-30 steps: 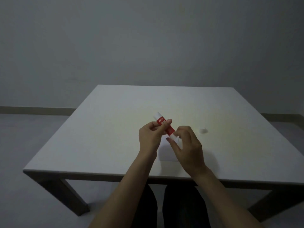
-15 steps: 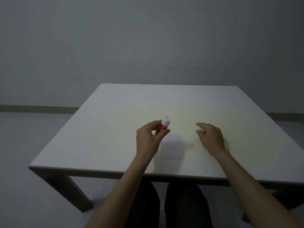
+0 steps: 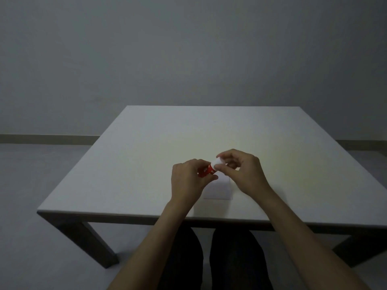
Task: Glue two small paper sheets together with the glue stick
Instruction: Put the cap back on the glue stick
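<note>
Both hands grip one glue stick (image 3: 206, 171) above a white table (image 3: 146, 155): the left hand (image 3: 188, 181) is wrapped around the red barrel, while the right hand (image 3: 240, 172) pinches the white end (image 3: 218, 163) between thumb and fingers. Whether that white end is a cap or the bare glue tip cannot be told in the dim light. The stick is held in the air just over the near middle of the tabletop, tilted rather than upright, its long axis running from lower left to upper right, with the white end pointing up, to the right and away from the person. White lettering shows on the red label but is too small to read.

Directly below the hands, a small white paper sheet (image 3: 217, 188) lies flat on the table, partly hidden by the left hand's knuckles and the right wrist. A thin edge along its right side hints at a second sheet beneath, though this cannot be confirmed. Both bare forearms reach in from the bottom of the view, over the table's near edge, with dark-clothed knees (image 3: 209, 258) visible under it. A plain grey wall (image 3: 188, 49) stands behind.
</note>
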Available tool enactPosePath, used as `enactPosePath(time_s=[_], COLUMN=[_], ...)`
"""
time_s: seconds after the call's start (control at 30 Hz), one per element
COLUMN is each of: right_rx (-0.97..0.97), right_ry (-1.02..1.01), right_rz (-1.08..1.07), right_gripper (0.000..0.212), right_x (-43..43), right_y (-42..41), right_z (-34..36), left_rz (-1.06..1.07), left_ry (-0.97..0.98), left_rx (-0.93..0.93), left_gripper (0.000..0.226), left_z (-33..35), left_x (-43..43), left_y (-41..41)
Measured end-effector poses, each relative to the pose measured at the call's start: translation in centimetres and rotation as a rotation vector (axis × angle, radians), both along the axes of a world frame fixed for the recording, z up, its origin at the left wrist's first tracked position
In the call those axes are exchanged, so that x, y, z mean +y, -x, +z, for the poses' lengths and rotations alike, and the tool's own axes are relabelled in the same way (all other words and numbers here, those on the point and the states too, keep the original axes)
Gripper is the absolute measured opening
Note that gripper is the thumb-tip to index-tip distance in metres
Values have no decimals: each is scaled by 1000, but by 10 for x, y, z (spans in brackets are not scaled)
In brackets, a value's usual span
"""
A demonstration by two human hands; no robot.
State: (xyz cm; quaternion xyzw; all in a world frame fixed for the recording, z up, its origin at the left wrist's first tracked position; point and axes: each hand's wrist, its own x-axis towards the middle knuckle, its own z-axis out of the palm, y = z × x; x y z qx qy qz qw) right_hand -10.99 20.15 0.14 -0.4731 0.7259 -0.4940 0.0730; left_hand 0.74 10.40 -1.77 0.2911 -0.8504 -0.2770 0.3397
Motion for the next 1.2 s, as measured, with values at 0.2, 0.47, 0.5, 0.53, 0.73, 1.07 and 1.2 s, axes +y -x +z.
enactPosePath(time_s=[0.2, 0.47, 0.5, 0.53, 0.73, 1.07, 1.2], right_rx=[262, 348, 298, 218, 45, -11, -1], right_ry=[-231, -329, -323, -284, -267, -421, -432], right_rz=[-96, -156, -138, -126, -28, 126, 155], right_gripper=[31, 58, 67, 73, 59, 29, 33], right_x=[2, -9, -8, -7, 8, 28, 30], right_y=[4, -1, -2, -4, -4, 0, -2], right_z=[2, 4, 3, 2, -11, -26, -31], left_rz=[54, 74, 94, 118, 269, 287, 256], left_ry=[157, 122, 73, 27, -148, -250, -270], left_rx=[-95, -79, -62, -38, 83, 105, 146], left_gripper=[33, 35, 37, 40, 43, 37, 37], left_z=[-1, -9, -10, -9, -4, -36, -44], left_x=[2, -7, -10, -16, -59, -82, -85], left_y=[4, 12, 13, 14, 38, 55, 56])
